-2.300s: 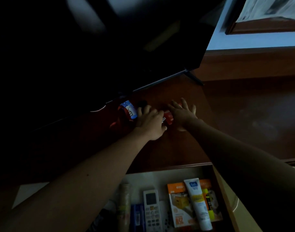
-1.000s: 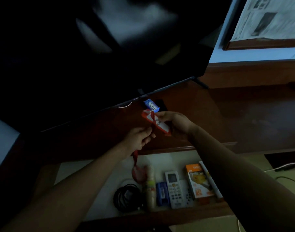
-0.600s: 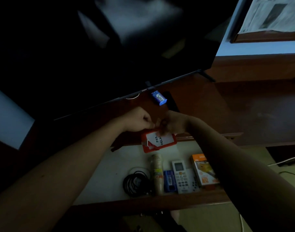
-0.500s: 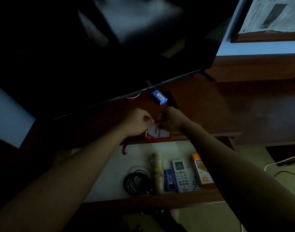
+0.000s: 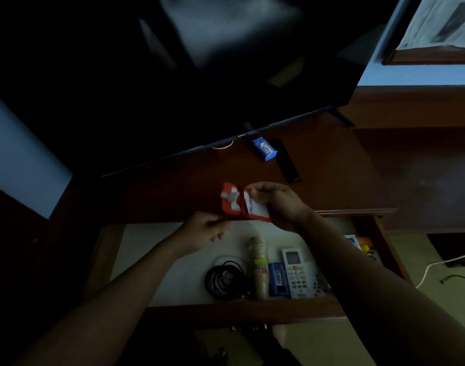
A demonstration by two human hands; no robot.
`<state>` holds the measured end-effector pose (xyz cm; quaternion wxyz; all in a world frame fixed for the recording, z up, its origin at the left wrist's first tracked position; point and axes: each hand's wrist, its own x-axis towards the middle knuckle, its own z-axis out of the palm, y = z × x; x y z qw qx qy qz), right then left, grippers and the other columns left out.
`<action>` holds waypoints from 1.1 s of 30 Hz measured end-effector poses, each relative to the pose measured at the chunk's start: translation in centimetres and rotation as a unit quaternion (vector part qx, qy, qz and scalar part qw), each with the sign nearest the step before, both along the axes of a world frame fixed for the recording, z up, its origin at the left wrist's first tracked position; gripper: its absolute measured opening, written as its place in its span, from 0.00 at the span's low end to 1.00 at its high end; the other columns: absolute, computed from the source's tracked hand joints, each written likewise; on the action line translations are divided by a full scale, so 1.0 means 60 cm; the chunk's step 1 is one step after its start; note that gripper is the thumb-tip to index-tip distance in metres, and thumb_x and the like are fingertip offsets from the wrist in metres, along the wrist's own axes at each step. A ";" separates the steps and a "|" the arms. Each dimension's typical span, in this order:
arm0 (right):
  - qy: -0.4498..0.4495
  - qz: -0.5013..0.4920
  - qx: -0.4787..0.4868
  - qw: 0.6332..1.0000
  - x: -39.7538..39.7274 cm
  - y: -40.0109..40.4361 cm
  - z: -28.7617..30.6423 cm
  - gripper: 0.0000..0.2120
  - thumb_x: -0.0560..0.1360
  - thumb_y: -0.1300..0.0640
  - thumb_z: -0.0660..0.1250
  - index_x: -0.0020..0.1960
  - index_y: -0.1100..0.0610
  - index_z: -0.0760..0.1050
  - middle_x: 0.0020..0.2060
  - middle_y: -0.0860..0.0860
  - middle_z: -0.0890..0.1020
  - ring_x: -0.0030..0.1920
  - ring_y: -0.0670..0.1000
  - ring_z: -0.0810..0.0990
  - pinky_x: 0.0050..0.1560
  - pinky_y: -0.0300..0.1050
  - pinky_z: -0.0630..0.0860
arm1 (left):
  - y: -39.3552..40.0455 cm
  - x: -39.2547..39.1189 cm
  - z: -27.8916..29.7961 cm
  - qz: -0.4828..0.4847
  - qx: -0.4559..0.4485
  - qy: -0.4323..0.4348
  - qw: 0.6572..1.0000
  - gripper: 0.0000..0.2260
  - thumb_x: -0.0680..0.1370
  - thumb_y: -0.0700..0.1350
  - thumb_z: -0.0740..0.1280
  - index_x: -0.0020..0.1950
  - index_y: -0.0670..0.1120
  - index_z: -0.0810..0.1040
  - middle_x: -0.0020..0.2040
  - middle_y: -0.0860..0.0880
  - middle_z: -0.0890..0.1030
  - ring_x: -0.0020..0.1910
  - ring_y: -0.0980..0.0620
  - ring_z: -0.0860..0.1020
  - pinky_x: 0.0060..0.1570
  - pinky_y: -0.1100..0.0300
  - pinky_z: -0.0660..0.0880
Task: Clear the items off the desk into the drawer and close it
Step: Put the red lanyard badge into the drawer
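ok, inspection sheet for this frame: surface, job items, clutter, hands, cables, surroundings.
Surface: dark wood desk, dim light.
Job's things: red card holder held above the desk's front edge; blue soap box and black remote on the desk; drawer open.
Clutter: in the drawer, white remote, stacked cups, blue pack.
Hands: right hand grips the holder; left hand pinches its lower edge.
Cables: black coil in the drawer; white cable on the floor.
Surroundings: TV, framed picture.
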<state>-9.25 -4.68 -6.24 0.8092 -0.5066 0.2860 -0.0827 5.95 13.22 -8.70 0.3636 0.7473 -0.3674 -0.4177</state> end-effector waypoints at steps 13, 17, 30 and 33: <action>0.189 -0.020 -0.315 0.930 0.051 0.070 -0.017 0.15 0.80 0.61 0.62 0.66 0.57 0.74 0.57 0.54 0.81 0.53 0.52 0.82 0.45 0.44 0.81 | -0.012 -0.027 0.048 0.020 -0.052 -0.211 0.976 0.12 0.84 0.44 0.57 0.64 0.50 0.77 0.54 0.51 0.79 0.54 0.50 0.78 0.48 0.59 0.74; 0.130 -0.117 0.012 0.984 0.056 0.107 -0.025 0.08 0.82 0.62 0.57 0.58 0.59 0.73 0.48 0.57 0.80 0.45 0.54 0.80 0.36 0.44 0.76 | 0.018 -0.041 0.006 0.048 -0.090 -0.197 0.975 0.13 0.85 0.46 0.56 0.69 0.50 0.72 0.56 0.51 0.78 0.54 0.52 0.77 0.51 0.60 0.74; 0.113 -0.095 0.059 0.987 0.074 0.157 -0.061 0.10 0.80 0.53 0.64 0.58 0.57 0.75 0.51 0.56 0.81 0.49 0.55 0.80 0.42 0.47 0.77 | 0.080 0.009 -0.051 0.022 -0.041 -0.207 0.977 0.06 0.84 0.46 0.59 0.53 0.51 0.75 0.48 0.53 0.78 0.47 0.56 0.77 0.47 0.55 0.76; 0.143 -0.102 0.033 0.984 0.072 0.186 -0.081 0.10 0.80 0.55 0.65 0.58 0.59 0.76 0.52 0.57 0.83 0.48 0.53 0.83 0.40 0.44 0.79 | 0.102 0.035 -0.086 0.007 0.007 -0.177 0.984 0.05 0.81 0.46 0.64 0.56 0.52 0.77 0.52 0.54 0.79 0.50 0.57 0.78 0.50 0.56 0.77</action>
